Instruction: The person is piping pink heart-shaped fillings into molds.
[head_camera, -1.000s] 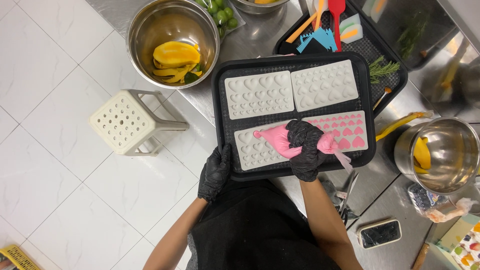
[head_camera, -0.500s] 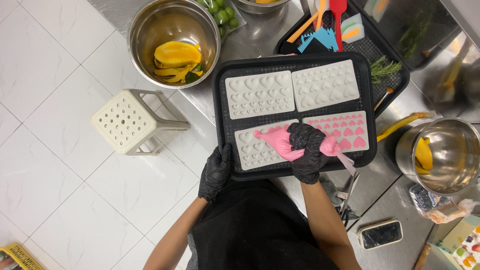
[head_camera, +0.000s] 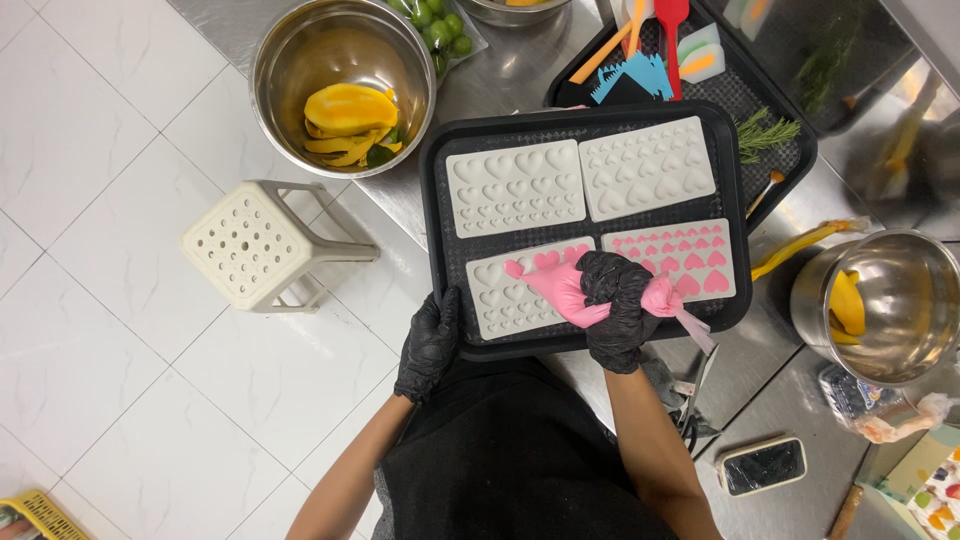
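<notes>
Pink piping bag (head_camera: 585, 293) sits in the right hand (head_camera: 615, 310), fingers wrapped tight round its middle, tip at abt 9 o'clock over the near-left heart mould (head_camera: 510, 300). Left hand (head_camera: 430, 345), fingers curled, grips the black tray (head_camera: 432, 200) at its near-left edge. Near-right mould (head_camera: 670, 260) is already pink; the far two (head_camera: 515, 187) look empty.

Risks, as I judge them: too hard a squeeze floods small hearts & bridges cavities; the loose twisted tail at 3 o'clock may leak back. Tray overhangs the worktop (head_camera: 480, 90) edge w/ floor below, so a left-hand slip could tip the lot. Steel bowl w/ mango peels (head_camera: 345, 85) at 11 o'clock is well apart.
</notes>
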